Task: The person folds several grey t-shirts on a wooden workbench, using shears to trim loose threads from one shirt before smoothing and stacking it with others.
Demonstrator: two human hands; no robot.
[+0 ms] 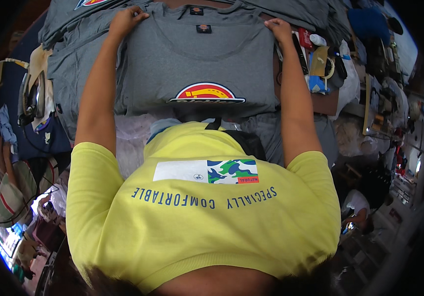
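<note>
A grey T-shirt (197, 64) with a red, yellow and white print near its lower edge lies spread in front of me. Its wide neckline with a dark label faces the far side. At the shirt's far left shoulder, my left hand (127, 22) is closed, its fingertips pinching the cloth. The far right shoulder is pinched between the fingers of my right hand (280, 29). Both arms reach straight out, and the shirt's top edge stretches between the hands. Another neckline with a label shows just beyond it.
More grey shirts (76, 54) lie to the left and beyond. An iron (36, 96) stands at the left. To the right are a tape roll (329, 68), a red box (305, 38) and a white plastic bag (348, 81). Other people are in the background on both sides.
</note>
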